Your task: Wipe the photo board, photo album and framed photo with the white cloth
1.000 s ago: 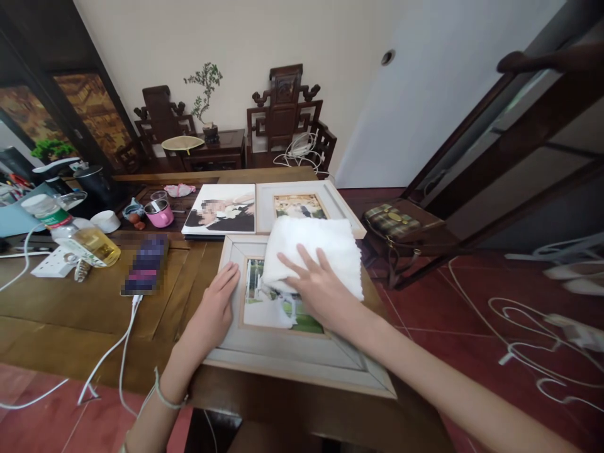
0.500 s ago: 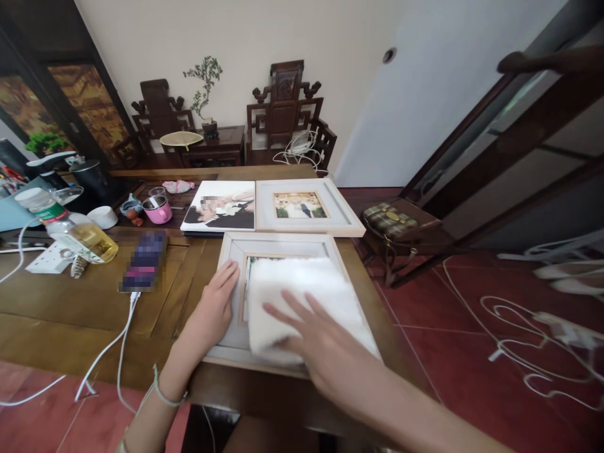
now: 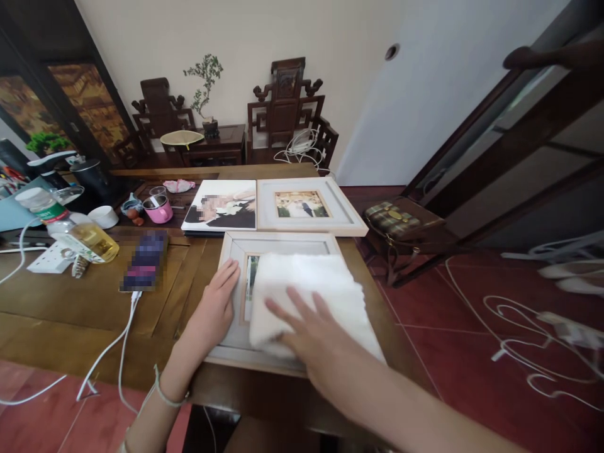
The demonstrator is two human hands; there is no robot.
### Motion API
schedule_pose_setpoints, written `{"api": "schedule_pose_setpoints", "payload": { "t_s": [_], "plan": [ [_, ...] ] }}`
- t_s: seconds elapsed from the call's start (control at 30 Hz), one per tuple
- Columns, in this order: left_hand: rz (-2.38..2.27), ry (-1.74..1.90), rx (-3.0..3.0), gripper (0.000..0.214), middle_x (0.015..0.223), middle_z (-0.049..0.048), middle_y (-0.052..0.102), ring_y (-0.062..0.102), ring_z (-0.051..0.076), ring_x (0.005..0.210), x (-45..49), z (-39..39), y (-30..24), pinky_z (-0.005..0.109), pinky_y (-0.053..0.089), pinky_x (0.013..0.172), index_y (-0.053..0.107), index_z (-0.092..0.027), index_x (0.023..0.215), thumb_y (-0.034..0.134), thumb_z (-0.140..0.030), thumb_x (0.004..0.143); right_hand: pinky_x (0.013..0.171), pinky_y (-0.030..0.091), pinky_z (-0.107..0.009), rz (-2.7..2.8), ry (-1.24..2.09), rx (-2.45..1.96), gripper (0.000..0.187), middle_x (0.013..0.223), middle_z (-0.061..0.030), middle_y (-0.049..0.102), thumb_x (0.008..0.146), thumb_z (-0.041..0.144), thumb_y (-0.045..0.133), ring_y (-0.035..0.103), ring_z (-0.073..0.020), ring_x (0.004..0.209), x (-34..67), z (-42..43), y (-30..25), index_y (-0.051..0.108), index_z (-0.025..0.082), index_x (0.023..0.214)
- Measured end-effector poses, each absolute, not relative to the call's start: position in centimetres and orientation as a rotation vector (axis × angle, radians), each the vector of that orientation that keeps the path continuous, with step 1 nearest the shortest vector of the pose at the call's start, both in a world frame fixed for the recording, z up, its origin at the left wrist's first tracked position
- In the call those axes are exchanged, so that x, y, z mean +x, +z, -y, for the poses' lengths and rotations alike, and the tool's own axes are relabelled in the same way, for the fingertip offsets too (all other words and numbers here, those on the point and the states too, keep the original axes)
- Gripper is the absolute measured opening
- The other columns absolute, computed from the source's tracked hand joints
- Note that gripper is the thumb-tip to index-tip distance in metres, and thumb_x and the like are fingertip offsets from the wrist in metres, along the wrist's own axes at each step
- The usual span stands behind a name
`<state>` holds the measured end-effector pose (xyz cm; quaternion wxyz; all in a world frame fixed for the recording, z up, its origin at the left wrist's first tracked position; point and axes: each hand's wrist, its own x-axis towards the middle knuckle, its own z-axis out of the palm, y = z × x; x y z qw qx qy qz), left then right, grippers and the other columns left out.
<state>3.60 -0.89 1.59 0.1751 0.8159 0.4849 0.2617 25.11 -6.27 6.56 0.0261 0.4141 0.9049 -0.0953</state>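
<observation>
A light wooden picture frame [image 3: 231,343] with a pale mat lies flat at the table's front edge. My left hand [image 3: 214,302] rests on its left border, fingers stretched out and close together. A white cloth [image 3: 306,274] covers most of the frame's middle and right side; a strip of the photo shows at its left. Spread over the cloth is my right hand [image 3: 314,330], pressing it flat, slightly blurred. The thumb's contact with the cloth's edge is unclear.
Beyond lie a second framed photo [image 3: 349,220] and a photo panel [image 3: 221,220]. To the left are a phone [image 3: 145,261] on a white cable, a bottle [image 3: 89,236], a power strip [image 3: 50,258] and a pink cup [image 3: 160,211]. A chair holding a plaid bag [image 3: 391,217] stands right.
My right hand and the cloth have shifted slightly right and away from me, uncovering a little more of the photo's left side. My left hand stays in place on the frame.
</observation>
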Motion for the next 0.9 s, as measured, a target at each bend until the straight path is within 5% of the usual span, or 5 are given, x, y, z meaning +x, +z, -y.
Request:
{"api": "schedule_pose_setpoints", "payload": {
  "t_s": [0.13,0.3,0.43,0.67,0.9],
  "plan": [
    [-1.395,0.704,2.328,0.06,0.147,0.0123,0.037,0.026,0.022,0.139,3.7,1.1,1.9,0.051,0.023,0.113,0.04,-0.016,0.137,0.032,0.001,0.081,0.095,0.033,-0.071,-2.865,-0.584,0.986,0.031,0.143,-0.0044,0.042,0.069,0.016,0.063,0.033,-0.0463,0.129,25.5,10.2,7.2,0.071,0.028,0.096],
    [-1.39,0.668,2.34,0.06,0.147,0.0125,0.036,0.025,0.023,0.14,3.7,1.0,2.0,0.052,0.024,0.113,0.04,-0.015,0.137,0.032,0.002,0.08,0.103,0.024,-0.068,-2.924,-0.632,1.073,0.045,0.146,-0.0033,0.038,0.068,0.008,0.054,0.023,-0.0394,0.135,25.3,9.6,6.7,0.068,0.028,0.106],
    [-1.37,0.688,2.34,0.065,0.147,0.0123,0.037,0.025,0.022,0.14,3.6,0.9,1.8,0.052,0.024,0.113,0.04,-0.015,0.137,0.03,0.006,0.076,0.107,0.018,-0.065,-2.937,-0.324,1.357,0.061,0.148,-0.004,0.033,0.068,-0.006,0.042,0.015,-0.0347,0.138,25.3,5.2,5.8,0.063,0.025,0.117],
    [-1.363,0.705,2.332,0.065,0.146,0.0124,0.037,0.025,0.022,0.14,3.5,0.9,1.8,0.052,0.025,0.113,0.04,-0.015,0.137,0.029,0.006,0.076,0.1,0.021,-0.074,-2.839,0.222,1.433,0.055,0.152,-0.0061,0.022,0.069,-0.008,0.049,0.012,-0.0465,0.136,24.1,-2.8,5.3,0.062,0.018,0.117],
    [-1.393,0.675,2.326,0.061,0.147,0.0143,0.036,0.025,0.023,0.14,3.5,0.8,1.8,0.052,0.025,0.112,0.04,-0.011,0.137,0.03,0.004,0.078,0.101,0.021,-0.073,-2.719,-0.194,1.222,0.058,0.152,-0.0047,0.024,0.067,0.003,0.061,0.013,-0.0472,0.135,22.9,3.3,6.9,0.06,0.022,0.122]
  ]
}}
